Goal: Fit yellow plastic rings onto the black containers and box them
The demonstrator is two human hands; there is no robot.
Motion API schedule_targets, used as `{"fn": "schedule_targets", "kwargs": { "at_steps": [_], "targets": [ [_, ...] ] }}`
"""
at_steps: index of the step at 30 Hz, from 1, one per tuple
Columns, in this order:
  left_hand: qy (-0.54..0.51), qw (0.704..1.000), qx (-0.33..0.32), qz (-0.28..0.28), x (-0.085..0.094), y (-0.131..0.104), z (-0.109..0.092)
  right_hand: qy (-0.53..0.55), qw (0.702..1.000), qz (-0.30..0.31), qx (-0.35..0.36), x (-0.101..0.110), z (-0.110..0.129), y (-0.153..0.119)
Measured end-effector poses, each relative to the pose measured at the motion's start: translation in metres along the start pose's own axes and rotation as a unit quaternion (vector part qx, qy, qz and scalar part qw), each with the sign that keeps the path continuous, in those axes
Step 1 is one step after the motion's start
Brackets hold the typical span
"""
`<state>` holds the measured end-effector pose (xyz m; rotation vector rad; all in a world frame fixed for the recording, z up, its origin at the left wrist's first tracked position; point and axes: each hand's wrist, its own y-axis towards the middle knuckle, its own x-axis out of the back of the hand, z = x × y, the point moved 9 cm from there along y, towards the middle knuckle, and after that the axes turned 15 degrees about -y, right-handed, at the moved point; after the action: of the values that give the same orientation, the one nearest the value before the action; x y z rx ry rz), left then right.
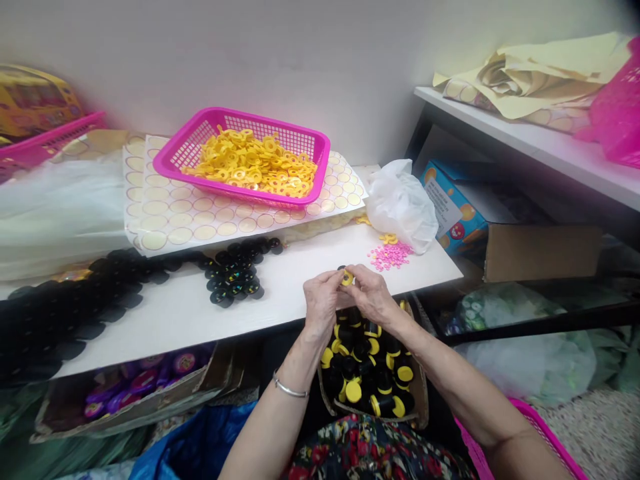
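Note:
Between the fingertips of both my hands is a small round piece, black with a yellow ring part (347,277). My left hand (321,301) pinches it from the left, and my right hand (374,295) is closed on it from the right. Just below them, a cardboard box (424,400) in my lap holds many black cylinders with yellow caps (353,391). Beyond my right hand, small pink rings (391,255) lie loose on the white table (280,287), with a few yellow ring pieces (389,239) beside them. Black round parts (233,273) stand grouped left of my hands.
A pink basket (165,163) of yellow ring pieces rests on sticker sheets (205,233). A white plastic bag (403,200) sits at the right end. Many black parts (65,313) line the table's left. An open carton (543,253) stands under the right shelf (525,140).

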<state>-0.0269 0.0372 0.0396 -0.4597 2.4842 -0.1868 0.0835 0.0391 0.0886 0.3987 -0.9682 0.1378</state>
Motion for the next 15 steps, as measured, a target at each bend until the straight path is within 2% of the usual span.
{"fn": "schedule_targets", "kwargs": {
  "at_steps": [4, 6, 10, 15],
  "targets": [
    [0.027, 0.998, -0.036, -0.054, 0.018, 0.015, -0.001, -0.075, 0.997, 0.019, -0.013, -0.004, -0.007, 0.011],
    [0.037, 0.996, -0.033, -0.071, 0.026, 0.023, 0.004, -0.127, 0.991, 0.035, -0.019, -0.006, -0.012, 0.016],
    [0.081, 0.996, -0.016, -0.045, 0.026, 0.037, 0.014, -0.195, 0.977, 0.086, -0.003, -0.016, -0.015, 0.025],
    [0.131, 0.991, -0.027, 0.027, 0.008, 0.045, 0.015, -0.236, 0.964, 0.121, -0.003, -0.022, -0.018, 0.03]
  ]
}}
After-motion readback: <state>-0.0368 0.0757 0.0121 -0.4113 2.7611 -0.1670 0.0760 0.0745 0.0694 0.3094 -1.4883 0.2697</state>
